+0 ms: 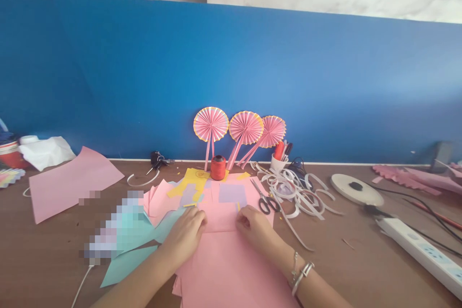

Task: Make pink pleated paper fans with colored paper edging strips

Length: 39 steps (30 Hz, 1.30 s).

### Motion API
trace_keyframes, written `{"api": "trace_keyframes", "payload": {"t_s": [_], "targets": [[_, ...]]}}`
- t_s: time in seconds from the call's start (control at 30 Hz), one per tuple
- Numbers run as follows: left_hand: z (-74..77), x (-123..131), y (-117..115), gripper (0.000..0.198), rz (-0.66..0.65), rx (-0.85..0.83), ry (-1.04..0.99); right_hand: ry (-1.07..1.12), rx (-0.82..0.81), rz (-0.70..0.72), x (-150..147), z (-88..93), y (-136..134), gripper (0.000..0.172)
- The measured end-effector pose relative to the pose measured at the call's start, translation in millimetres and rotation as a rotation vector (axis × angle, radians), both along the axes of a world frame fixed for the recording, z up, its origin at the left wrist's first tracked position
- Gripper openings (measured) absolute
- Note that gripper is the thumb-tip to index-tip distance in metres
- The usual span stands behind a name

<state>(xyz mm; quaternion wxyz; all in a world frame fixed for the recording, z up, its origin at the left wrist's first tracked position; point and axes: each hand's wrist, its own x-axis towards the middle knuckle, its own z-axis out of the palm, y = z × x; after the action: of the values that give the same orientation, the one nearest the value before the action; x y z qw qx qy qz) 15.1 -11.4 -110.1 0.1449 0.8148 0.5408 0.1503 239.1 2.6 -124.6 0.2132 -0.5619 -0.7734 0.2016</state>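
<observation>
A large pink paper sheet (231,269) lies on the brown table in front of me. My left hand (186,236) presses on the sheet's left part with its fingers curled down. On the right part, my right hand (254,228) pinches a folded edge of the same pink paper with bent fingers. Bracelets circle my right wrist (301,274). Just beyond the hands lie a lilac paper piece (232,193) and yellow scraps (191,180).
Three pink paper fans (245,127) lean on the blue wall behind a red thread spool (218,167). Scissors (265,199) and curled white strips (296,192) lie right of the hands. Farther right lie a white disc (355,188) and power strip (422,249). Pink sheet (72,180), teal paper (133,245) lie left.
</observation>
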Motion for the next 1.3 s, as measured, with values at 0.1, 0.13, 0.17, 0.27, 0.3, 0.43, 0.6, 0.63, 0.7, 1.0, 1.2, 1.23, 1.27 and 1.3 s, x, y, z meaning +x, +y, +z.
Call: {"api": "trace_keyframes", "payload": {"t_s": [0.1,0.13,0.17,0.27,0.3,0.43,0.6,0.63,0.7,1.0,1.2,1.23,1.27,1.3], "targets": [[1.1,6.5,-6.2,0.024,-0.108,0.142,0.094,-0.161,0.169,0.061,-4.0,-0.2,-6.0,0.028],[0.9,8.4,-7.7,0.024,-0.153,0.181,0.123,-0.224,0.211,0.106,-5.5,0.1,-7.8,0.029],[0.8,9.8,-8.7,0.023,-0.191,0.215,0.148,-0.283,0.239,0.162,-6.8,0.6,-9.4,0.029],[1.9,10.1,-8.4,0.021,-0.261,0.294,0.229,-0.396,0.242,0.303,-8.6,3.0,-11.5,0.026],[3.0,8.8,-7.3,0.021,-0.276,0.310,0.259,-0.401,0.236,0.325,-8.4,4.1,-11.6,0.025],[7.6,-0.9,-0.1,0.029,-0.247,0.313,0.348,-0.369,0.216,0.330,-5.3,8.4,-11.6,0.024],[5.4,-15.1,10.2,0.032,-0.095,0.429,0.115,-0.295,0.182,0.342,-1.3,10.9,-12.0,0.035],[4.5,-17.1,11.1,0.033,-0.059,0.486,0.006,-0.250,0.190,0.337,-0.4,10.1,-11.2,0.037],[3.1,-19.0,11.0,0.033,-0.012,0.573,-0.200,-0.126,0.222,0.299,1.4,7.3,-8.3,0.040],[0.1,15.7,-7.5,0.023,0.010,-0.194,-0.781,0.256,0.473,0.262,-12.4,0.3,-11.7,0.031],[-3.0,24.4,-11.0,0.028,0.066,-0.111,-0.862,0.082,0.493,0.379,-23.5,7.5,-25.5,0.026],[-3.4,22.2,-10.5,0.027,0.069,-0.050,-0.805,0.062,0.508,0.398,-22.5,8.5,-26.8,0.025],[-3.8,19.2,-9.7,0.026,0.070,0.026,-0.739,0.048,0.540,0.412,-20.9,9.5,-28.0,0.025],[-4.1,15.9,-8.7,0.025,0.070,0.114,-0.665,0.039,0.581,0.418,-18.9,10.4,-29.3,0.025]]}}
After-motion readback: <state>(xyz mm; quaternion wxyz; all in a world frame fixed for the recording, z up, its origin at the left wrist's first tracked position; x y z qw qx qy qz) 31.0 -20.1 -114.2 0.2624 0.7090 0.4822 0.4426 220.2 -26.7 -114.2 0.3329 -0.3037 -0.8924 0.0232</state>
